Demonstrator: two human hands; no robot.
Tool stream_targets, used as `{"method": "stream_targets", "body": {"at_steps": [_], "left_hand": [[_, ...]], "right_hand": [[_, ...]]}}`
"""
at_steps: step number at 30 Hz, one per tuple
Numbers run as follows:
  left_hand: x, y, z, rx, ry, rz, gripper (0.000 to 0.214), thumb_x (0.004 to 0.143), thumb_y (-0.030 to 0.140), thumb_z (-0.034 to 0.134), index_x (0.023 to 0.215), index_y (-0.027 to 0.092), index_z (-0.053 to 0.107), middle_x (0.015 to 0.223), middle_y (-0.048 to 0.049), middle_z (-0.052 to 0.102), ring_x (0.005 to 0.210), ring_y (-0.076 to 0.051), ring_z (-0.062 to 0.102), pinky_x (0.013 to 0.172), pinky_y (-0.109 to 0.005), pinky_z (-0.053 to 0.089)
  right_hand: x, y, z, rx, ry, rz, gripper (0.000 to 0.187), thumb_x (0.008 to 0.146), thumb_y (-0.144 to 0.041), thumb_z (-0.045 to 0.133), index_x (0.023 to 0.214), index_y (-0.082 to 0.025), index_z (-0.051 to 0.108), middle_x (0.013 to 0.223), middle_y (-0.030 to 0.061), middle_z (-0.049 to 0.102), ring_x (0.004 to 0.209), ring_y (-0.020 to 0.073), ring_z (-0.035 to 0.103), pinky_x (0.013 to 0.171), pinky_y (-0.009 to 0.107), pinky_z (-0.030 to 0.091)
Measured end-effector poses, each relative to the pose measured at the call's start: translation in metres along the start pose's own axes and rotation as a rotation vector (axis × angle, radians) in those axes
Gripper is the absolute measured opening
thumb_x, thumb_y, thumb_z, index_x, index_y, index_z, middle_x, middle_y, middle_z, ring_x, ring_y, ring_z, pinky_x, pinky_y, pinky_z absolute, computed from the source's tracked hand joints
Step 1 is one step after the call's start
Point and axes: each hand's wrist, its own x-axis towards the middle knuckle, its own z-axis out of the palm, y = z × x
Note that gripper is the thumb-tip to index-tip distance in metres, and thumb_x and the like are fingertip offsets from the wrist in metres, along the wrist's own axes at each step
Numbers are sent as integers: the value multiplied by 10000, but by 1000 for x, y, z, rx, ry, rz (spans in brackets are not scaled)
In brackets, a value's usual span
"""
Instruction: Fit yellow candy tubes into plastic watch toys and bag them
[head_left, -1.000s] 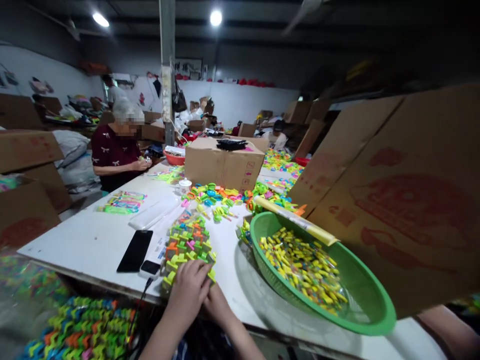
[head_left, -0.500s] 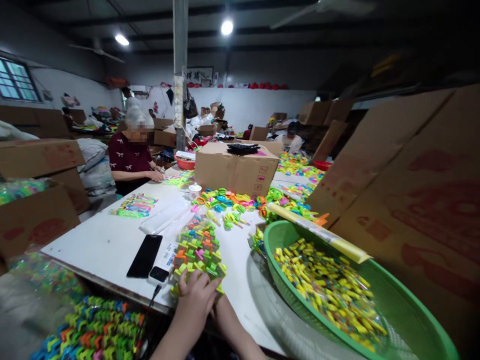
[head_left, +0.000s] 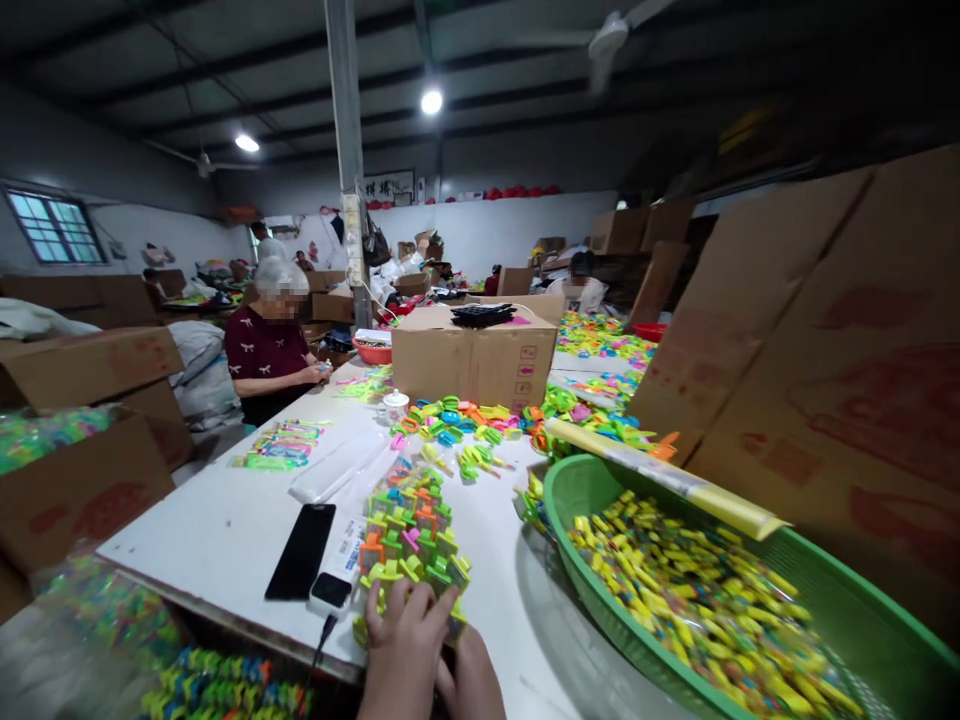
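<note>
A long row of small plastic pieces (head_left: 409, 530) in green, yellow, orange and pink lies on the white table. Over its near end, my left hand (head_left: 409, 640) curls its fingers on the pieces. Close beside it on the right is my right hand (head_left: 474, 675), its fingers mostly hidden behind the left hand and the pieces. Just left of the row are a black phone (head_left: 301, 552), a white box with printed labels (head_left: 349, 548) and a small dark-screened device (head_left: 331, 590) with a cable.
A green basket (head_left: 562, 530) of yellow pieces stands at the right, a paper roll (head_left: 667, 478) across its rim. Farther back are a cardboard box (head_left: 469, 365), loose coloured scissors (head_left: 480, 415) and a lidded cup (head_left: 395, 404). A co-worker (head_left: 266, 345) is at the table's far left.
The view has tilted up a little, so the table and hands appear lower. My left hand stays on the near end of the row, my right hand beside it.
</note>
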Motion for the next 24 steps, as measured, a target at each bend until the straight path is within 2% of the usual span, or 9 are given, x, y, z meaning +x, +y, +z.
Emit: {"method": "stream_targets", "body": {"at_steps": [5,8,11,15,17,19,20,22,24], "left_hand": [[3,0,-7,-9,-9,73,431,812,130,557,1132,411,626,905,31,658,956,-194,543,1039,-451,242],[5,4,-13,-19,-44,97,419,818,126,527,1142,375,621,999,10,668,1034,-223,533,1017,-483,282],[9,12,-19,-16,-30,91,368,821,121,510,1101,322,639,1029,0,672,1069,-234,525,1010,-499,295],[3,20,-33,-7,137,140,372,843,128,475,1137,305,618,1027,2,671,1036,-205,537,992,-431,300],[-13,16,-42,-1,254,209,372,854,140,465,1161,299,604,1029,-12,654,1003,-182,544,952,-371,324],[-36,5,-49,6,411,231,334,842,122,478,1106,272,616,978,-27,628,940,-161,551,892,-323,356],[-48,-2,-49,5,497,186,311,831,102,485,1070,252,616,946,-31,609,907,-155,548,869,-312,367],[-74,-18,-43,-28,614,-26,257,831,101,488,1043,202,591,936,-51,571,895,-166,538,857,-318,388],[-93,-33,-26,-106,631,-273,228,851,155,481,1065,159,563,975,-85,542,934,-192,529,861,-344,414]], "right_hand": [[-7,29,27,-262,191,-153,145,789,-197,546,872,-168,662,821,91,691,715,228,637,621,309,486],[-5,25,31,-320,248,-157,186,822,-177,469,812,-159,654,754,96,678,675,226,616,603,314,455],[-2,15,28,-313,221,-79,248,836,-159,421,742,-168,650,715,98,663,654,231,597,608,331,427],[-1,5,22,-253,129,10,208,797,-148,470,772,-204,668,755,86,672,710,257,606,640,361,412],[0,-1,18,-202,108,40,184,777,-151,496,798,-211,669,796,83,678,745,254,610,669,359,421],[0,-7,14,-168,102,81,161,738,-146,527,813,-191,662,830,83,677,778,246,606,703,350,428],[1,-10,12,-164,96,106,154,712,-139,542,807,-177,658,827,81,673,782,241,601,709,343,426],[4,-15,9,-169,80,152,143,663,-116,562,769,-156,650,780,68,659,767,228,584,710,329,413],[7,-18,9,-173,68,181,134,637,-97,573,737,-150,644,748,58,647,751,215,568,707,317,399]]}}
